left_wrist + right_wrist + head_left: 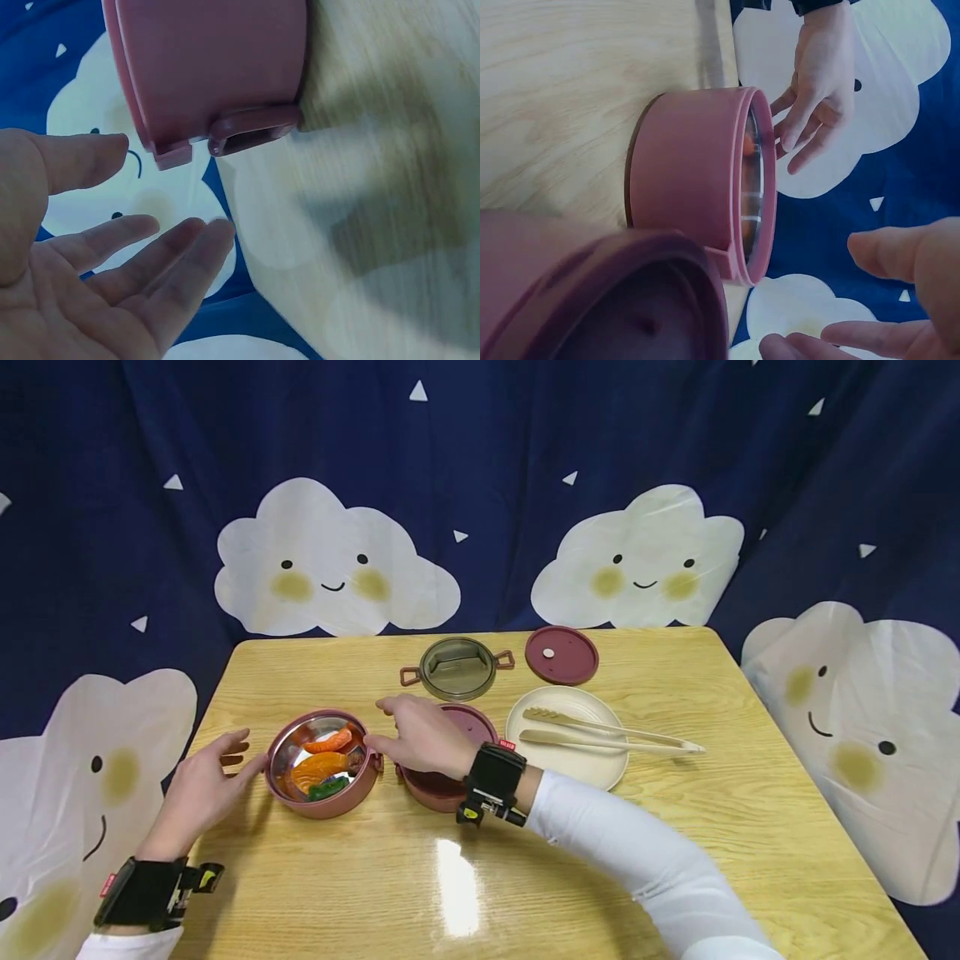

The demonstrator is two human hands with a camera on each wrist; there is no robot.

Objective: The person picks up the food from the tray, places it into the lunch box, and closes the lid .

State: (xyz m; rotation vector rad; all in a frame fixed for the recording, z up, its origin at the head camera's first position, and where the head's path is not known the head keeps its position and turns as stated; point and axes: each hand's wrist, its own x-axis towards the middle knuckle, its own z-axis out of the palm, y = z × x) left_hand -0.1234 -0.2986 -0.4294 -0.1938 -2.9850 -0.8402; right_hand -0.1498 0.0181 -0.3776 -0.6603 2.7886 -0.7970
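Note:
A pink bowl (302, 805) with a steel liner stands on the left part of the wooden table (675, 860); it holds orange food pieces (322, 766) and a green piece (327, 789). My left hand (225, 760) lies open just off the bowl's left side, fingers straight. In the left wrist view the left hand (112, 247) is a short gap below the bowl (210, 60). My right hand (416, 735) hovers over a second, darker pink container (431, 789), fingers relaxed, fingertips at the bowl's right rim. The right wrist view shows the bowl (682, 180), the container (592, 300) and both hands holding nothing.
Behind the containers lie an olive lid with two handles (456, 668) and a maroon round lid (561, 654). A cream plate (577, 772) to the right carries beige tongs (607, 735). A dark blue curtain with clouds hangs around the table.

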